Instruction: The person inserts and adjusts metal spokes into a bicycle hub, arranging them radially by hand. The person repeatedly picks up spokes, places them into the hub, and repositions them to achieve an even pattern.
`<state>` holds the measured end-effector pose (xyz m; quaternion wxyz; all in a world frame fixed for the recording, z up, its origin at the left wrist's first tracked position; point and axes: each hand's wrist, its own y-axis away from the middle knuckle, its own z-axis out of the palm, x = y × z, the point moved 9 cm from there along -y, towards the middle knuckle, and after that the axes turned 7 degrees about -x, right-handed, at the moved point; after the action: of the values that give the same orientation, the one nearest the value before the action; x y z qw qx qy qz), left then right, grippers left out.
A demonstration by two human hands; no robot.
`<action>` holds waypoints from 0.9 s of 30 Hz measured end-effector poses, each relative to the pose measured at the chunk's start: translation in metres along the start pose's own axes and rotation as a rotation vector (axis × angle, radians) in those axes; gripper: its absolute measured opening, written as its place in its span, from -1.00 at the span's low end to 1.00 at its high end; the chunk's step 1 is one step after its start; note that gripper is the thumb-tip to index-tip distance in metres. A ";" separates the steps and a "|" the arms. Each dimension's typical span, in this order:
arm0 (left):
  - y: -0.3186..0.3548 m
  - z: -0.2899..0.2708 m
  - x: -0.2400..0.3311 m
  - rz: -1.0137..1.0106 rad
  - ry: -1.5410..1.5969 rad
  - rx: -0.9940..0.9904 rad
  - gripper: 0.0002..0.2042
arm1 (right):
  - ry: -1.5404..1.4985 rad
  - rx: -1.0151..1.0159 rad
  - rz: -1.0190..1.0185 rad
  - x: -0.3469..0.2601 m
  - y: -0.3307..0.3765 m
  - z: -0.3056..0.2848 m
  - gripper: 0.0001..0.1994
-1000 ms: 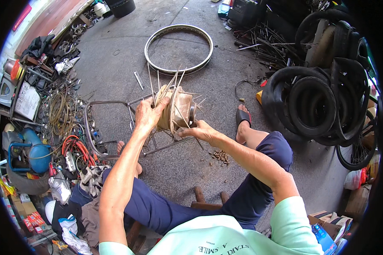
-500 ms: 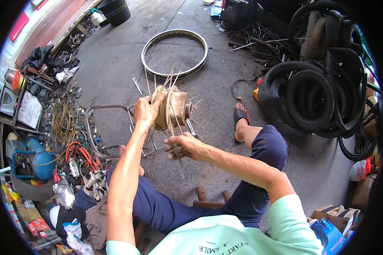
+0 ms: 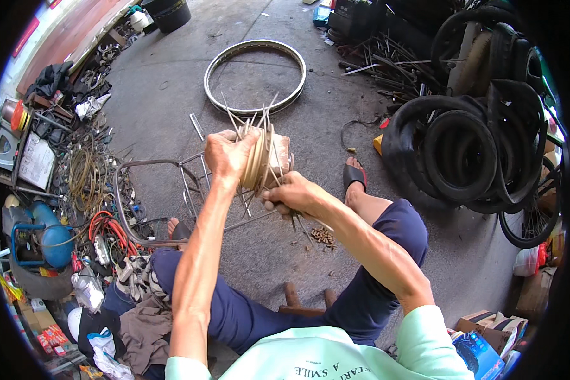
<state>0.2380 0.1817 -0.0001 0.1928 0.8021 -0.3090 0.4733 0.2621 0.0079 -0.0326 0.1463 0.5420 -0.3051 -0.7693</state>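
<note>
L hand (image 3: 229, 155) is clasping wheel hub (image 3: 259, 158) on left; R hand (image 3: 292, 192) is pinching spokes (image 3: 304, 229), near right. Prob. threading step; next move's needing steady hub.

Your grey floor (image 3: 164, 114) carries: wheel rim (image 3: 291, 100) at twelve o'clock, tyres (image 3: 408, 155) at three, small brown pieces (image 3: 323, 239) at five, metal frame (image 3: 149, 163) at nine.

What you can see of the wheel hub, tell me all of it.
The wheel hub is a thick, ribbed drum, dull tan and metal-looking. Thin spokes stick out at uneven angles above and below. It is held over the floor, lying sideways. The left-hand grip clasps its left side; the right-hand grip closes on spokes at its lower right; whether it touches the drum is unclear.
</note>
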 end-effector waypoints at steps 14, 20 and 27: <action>0.136 0.050 0.145 0.702 -0.247 -0.044 -0.75 | -0.081 -0.045 -0.280 0.060 0.073 -0.006 -0.63; 0.181 0.094 0.141 0.947 -0.266 -0.363 -0.63 | 0.806 0.294 -0.517 0.108 0.105 -0.003 -0.62; 0.196 0.121 0.137 0.863 -0.206 -0.399 -0.65 | 0.377 0.467 -0.443 0.146 0.129 -0.021 -0.74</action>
<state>0.2317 -0.0780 0.0660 0.0974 0.5907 -0.7156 0.3598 0.2137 -0.1788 -0.0647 -0.0979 0.7457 -0.3153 -0.5788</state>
